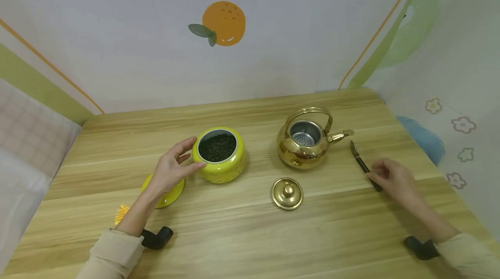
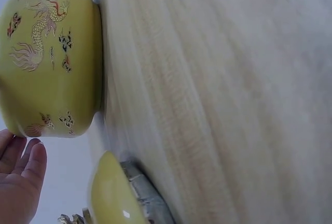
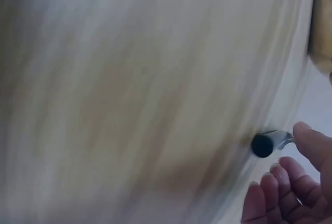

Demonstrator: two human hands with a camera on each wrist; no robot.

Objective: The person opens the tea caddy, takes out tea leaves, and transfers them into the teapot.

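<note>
A yellow jar (image 1: 224, 172), filled with dark loose tea leaves (image 1: 217, 147), stands uncovered left of centre. My left hand (image 1: 172, 168) touches its left side, fingertips and thumb spread along the wall; the left wrist view shows the dragon pattern. Beneath my left forearm lies a yellow lid (image 1: 172, 196), partly hidden. At the right, my right hand (image 1: 394, 179) hovers by the handle of a slim dark-handled tool with a metal tip (image 1: 363, 166). Its fingers are loosely bent, and the right wrist view shows them beside the handle (image 3: 263, 145), not around it.
A brass teapot (image 1: 300, 155) with a perforated strainer inside stands right of the jar, spout to the right. Its brass lid (image 1: 287, 194) lies in front of it. An orange tassel (image 1: 122, 214) shows beside my left forearm. Printed fabric (image 1: 273, 53) hangs behind the wooden table (image 1: 242, 235).
</note>
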